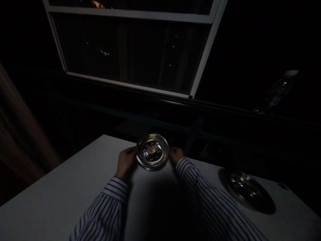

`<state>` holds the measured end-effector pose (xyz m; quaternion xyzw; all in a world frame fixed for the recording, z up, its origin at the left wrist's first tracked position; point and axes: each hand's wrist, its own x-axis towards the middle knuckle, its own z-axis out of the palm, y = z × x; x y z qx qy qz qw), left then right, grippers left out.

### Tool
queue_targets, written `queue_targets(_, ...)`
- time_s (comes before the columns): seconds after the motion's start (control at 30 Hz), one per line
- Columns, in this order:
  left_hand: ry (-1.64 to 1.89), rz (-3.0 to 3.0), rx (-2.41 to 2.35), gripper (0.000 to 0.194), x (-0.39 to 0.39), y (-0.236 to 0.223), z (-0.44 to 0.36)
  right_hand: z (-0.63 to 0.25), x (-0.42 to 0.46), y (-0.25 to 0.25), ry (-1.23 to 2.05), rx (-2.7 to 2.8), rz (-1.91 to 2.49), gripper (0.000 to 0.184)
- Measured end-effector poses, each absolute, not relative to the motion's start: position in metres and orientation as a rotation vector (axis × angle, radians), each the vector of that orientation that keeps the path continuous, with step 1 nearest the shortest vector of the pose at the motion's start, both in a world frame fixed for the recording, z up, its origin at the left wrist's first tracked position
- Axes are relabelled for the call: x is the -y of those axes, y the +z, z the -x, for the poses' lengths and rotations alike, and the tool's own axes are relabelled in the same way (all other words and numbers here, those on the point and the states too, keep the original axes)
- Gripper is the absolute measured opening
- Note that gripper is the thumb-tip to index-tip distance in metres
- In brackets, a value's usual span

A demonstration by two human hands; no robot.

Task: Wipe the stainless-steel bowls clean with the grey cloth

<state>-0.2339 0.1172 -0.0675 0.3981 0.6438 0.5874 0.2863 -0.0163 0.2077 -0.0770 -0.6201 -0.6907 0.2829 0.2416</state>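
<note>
- Your left fingers (132,150) were closed on the left rim of the metal plate (156,157), and your right fingers (172,150) grasped the rim opposite; how hard they pressed could not be told.
- That spread looked sound: one hand on each side balanced the weight, and a light, even pinch seemed enough, since polished metal could have slipped or twisted under lopsided pressure.
- The metal plate was between your two hands, at the far edge of the desk (75,182), its hollow side facing you and its upper rim reaching past that edge in view. Whether its base touched the desk was unclear, so level wrists and a gentle touch were the safer choice.
- The round sticker (151,149) in its middle gave you a handy mark for judging tilt.
- Your striped sleeves (114,190) lay over the desk; the right one called for care, because the second metal dish (248,191) rested near it, to its right.
- Farther out stood a clear bottle (277,93) and a pale window frame (204,57). The light was poor, so feeling for the rim seemed wiser than trusting the glints.
</note>
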Motion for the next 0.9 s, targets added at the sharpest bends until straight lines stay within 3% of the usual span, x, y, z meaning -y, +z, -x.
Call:
queue_targets(0.5, 1.476, -1.263, -1.554, 0.021, -0.099, -0.034, 0.192, -0.059, -0.166, -0.034, 0.840, 1.728, 1.487, 0.017)
queue_targets(0.9, 1.253, -1.230, -1.338, 0.027, -0.076, -0.048, 0.128, -0.126, -0.121, -0.015, 0.862, 1.668, 1.555, 0.013)
